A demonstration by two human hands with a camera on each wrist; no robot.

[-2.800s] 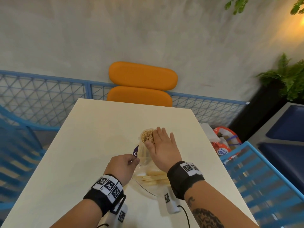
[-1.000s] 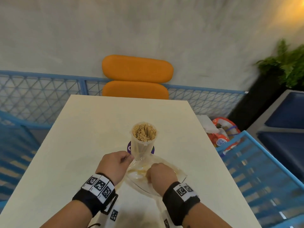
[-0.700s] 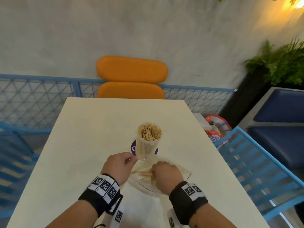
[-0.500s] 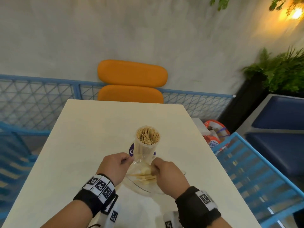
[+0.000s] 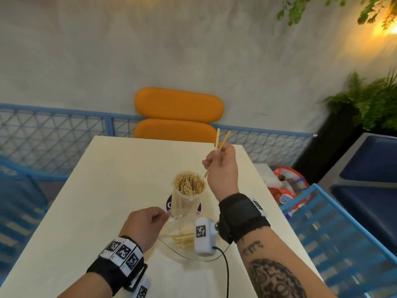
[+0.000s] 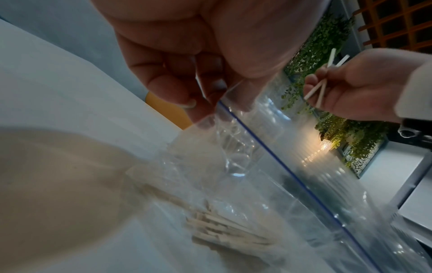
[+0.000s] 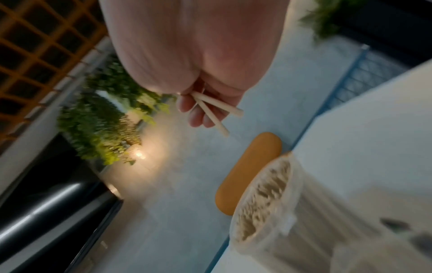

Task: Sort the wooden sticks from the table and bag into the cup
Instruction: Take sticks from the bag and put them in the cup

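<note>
A clear plastic cup (image 5: 186, 202) packed with upright wooden sticks stands mid-table on a purple coaster (image 5: 169, 205); it shows blurred in the right wrist view too, the cup (image 7: 301, 212). My right hand (image 5: 221, 168) is raised just right of and above the cup's rim, pinching two wooden sticks (image 5: 219, 141) that cross in its fingers, the sticks (image 7: 216, 109) pointing away. My left hand (image 5: 146, 224) pinches the top edge of a clear zip bag (image 6: 268, 166) lying on the table. Several sticks (image 6: 224, 230) remain inside the bag.
The cream table (image 5: 111, 179) has an orange chair (image 5: 178, 117) at its far end and blue mesh railing (image 5: 53, 134) on both sides. A red-and-white bag (image 5: 285, 186) lies on the floor to the right, near a potted plant (image 5: 369, 108).
My right hand came out of the bag with two sticks and rose to beside the cup's rim. The left hand kept its pinch on the bag's edge.
</note>
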